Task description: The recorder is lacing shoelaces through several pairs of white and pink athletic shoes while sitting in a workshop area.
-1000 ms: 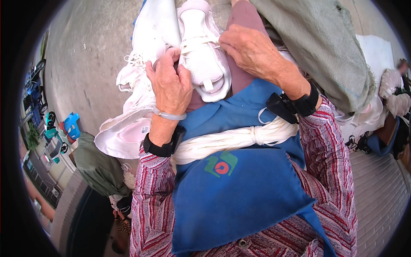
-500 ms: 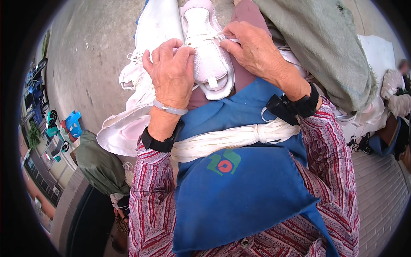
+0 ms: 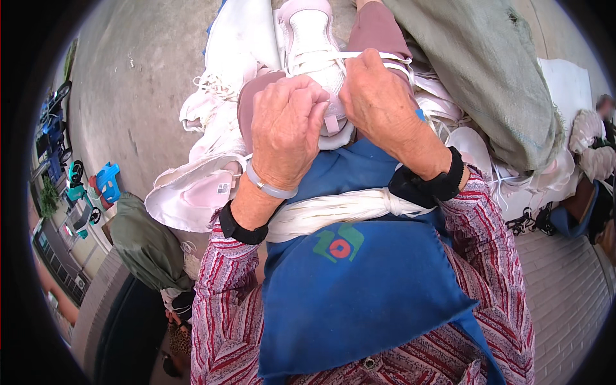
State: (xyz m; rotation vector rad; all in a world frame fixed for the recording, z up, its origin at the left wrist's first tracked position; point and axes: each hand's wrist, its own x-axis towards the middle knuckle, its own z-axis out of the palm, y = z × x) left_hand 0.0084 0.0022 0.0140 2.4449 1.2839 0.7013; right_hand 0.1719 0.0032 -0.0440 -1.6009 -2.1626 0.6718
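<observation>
Your right hand (image 3: 378, 102) has a closed grip on the white shoelace (image 3: 321, 58) where it crosses the white mesh sneaker with pale pink trim (image 3: 314, 51); lace runs taut leftward from the fingers. Left hand (image 3: 285, 131) is curled shut over the sneaker's heel end, fingertips pressing the tongue area; can't tell if it also pinches lace.

Sneaker sits on your lap, toe pointing away, resting on the knee above the blue cloth apron (image 3: 359, 282) tied with a white twisted cord (image 3: 333, 212).

Around it: loose pile of more white sneakers (image 3: 199, 186) just left of your knee, some with laces trailing. Grey-green woven sack (image 3: 487, 83) to the right, more white shoe parts under it. Grey concrete floor (image 3: 128, 96) beyond.

Risks, as I judge them:
- Lace pulled at an angle may skip an eyelet or tighten unevenly.
- Shoe only braced on a rounded knee; a hard tug could roll it off.
- Trailing laces from the pile could snag the one you hold.
</observation>
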